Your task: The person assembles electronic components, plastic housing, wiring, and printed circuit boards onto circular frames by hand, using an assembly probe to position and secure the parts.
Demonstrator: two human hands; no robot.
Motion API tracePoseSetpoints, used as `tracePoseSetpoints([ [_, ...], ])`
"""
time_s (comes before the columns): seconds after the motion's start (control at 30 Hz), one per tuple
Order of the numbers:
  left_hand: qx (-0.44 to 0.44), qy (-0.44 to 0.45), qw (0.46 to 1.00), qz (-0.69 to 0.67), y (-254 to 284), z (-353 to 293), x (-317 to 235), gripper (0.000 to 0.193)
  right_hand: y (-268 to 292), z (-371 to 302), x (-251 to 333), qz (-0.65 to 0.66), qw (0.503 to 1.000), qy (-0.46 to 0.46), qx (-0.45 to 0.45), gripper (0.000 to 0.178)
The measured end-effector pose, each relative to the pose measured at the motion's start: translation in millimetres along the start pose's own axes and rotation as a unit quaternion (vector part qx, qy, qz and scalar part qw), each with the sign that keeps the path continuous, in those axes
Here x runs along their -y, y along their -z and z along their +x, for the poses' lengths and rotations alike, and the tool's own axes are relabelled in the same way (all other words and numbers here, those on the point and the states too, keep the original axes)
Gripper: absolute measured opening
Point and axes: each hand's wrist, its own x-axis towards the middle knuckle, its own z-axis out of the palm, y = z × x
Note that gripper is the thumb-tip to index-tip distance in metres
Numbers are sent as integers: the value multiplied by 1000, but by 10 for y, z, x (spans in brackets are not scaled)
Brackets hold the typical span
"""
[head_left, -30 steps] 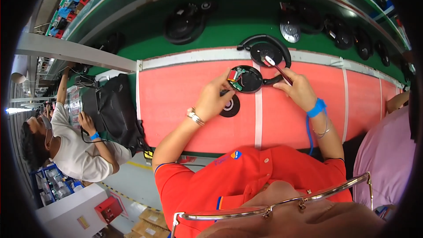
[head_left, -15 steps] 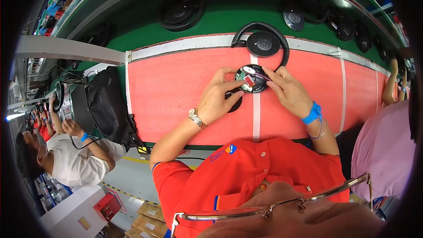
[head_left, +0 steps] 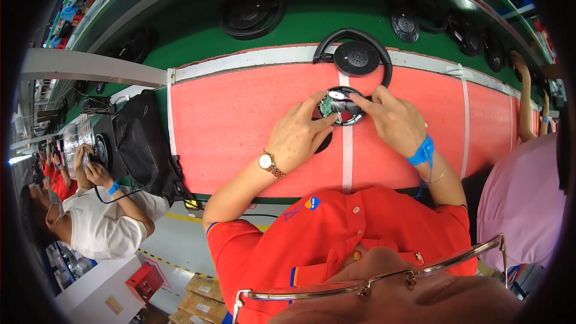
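Note:
An opened black headphone ear cup (head_left: 357,115) sits between my hands, in front of the headphones' other half. Inside it show a green circuit board (head_left: 326,107), a dark shiny piece (head_left: 342,107) and a small white oval piece (head_left: 336,95). My left hand (head_left: 300,129) is closed on the cup's left side, fingers reaching over the rim. From the right, my right hand (head_left: 393,119) grips the cup, its index finger touching inside near the white oval. Its thumb is hidden. Behind lie the black headband (head_left: 386,75) and its round ear cup (head_left: 358,58). A dark round part (head_left: 324,142) is partly covered by my left hand.
The pink mat (head_left: 240,114) has white strips (head_left: 347,162) across it. Beyond runs a green belt (head_left: 318,12) carrying several headphones (head_left: 252,15). A black mesh bag (head_left: 144,138) lies left. A person in white (head_left: 114,222) works further left; a person in pink (head_left: 525,204) sits right.
The red piece in the ear cup is mostly covered now, and a dark shiny surface shows there. My right index finger has come in over the cup, where before that hand pinched dark wires.

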Motion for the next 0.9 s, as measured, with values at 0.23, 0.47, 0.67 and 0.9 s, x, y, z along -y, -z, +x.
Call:
tracePoseSetpoints([
  [0.23, 24, 21, 999, 2, 20, -7, -40, 23, -11, -90, 37, -28, 999, -15, 1, 42],
  [0.47, 17, 22, 1000, -1, 11, -1, -43, 23, 29, -76, 70, -1, 1000, -25, 8, 40],
  [0.67, 8, 17, 1000, -7, -15, -15, 13, 24, 122, -59, -40, 83, 992, -90, 25, 25],
  [0.9, -6, 5, 1000, -12, -3, 13, -6, 24, -192, 464, -740, 179, 954, -155, -187, 36],
])
